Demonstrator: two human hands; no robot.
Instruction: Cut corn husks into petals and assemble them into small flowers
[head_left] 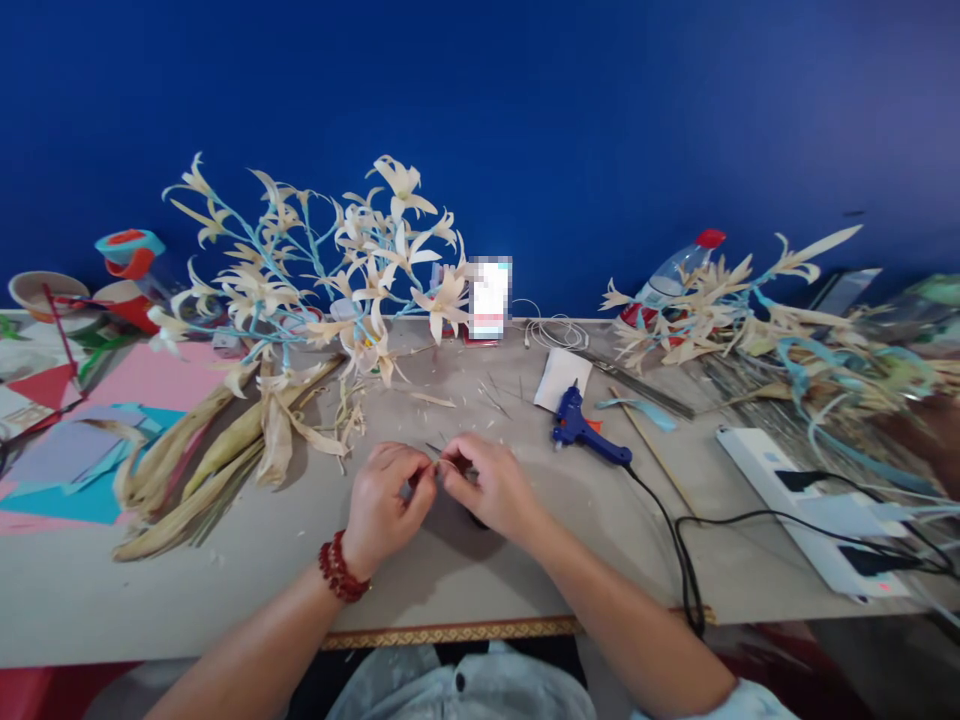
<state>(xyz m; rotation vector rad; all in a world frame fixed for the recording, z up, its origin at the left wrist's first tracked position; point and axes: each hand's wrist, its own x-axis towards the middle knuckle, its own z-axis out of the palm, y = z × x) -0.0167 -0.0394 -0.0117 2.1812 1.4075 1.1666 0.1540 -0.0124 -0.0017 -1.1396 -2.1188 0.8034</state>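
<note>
My left hand (391,497), with a red bead bracelet (343,570) on its wrist, is closed in a pinch above the table. Fingertip to fingertip with it, my right hand (487,487) pinches too. Whatever lies between the fingers is thin and too small to name. A dark thin tip shows just behind the fingertips, and a dark object partly hidden sits beneath my right hand. To the left lie dried corn husks (225,455). A blue glue gun (585,428) rests on its side to the right of my hands.
Husk flowers on blue stems (401,245) stand at the back left; more flowers (690,310) lie right, near a plastic bottle (679,265). A phone (489,297) leans by the wall. A power strip (795,510) with black cables crosses the right side. Coloured paper (67,490) covers the left.
</note>
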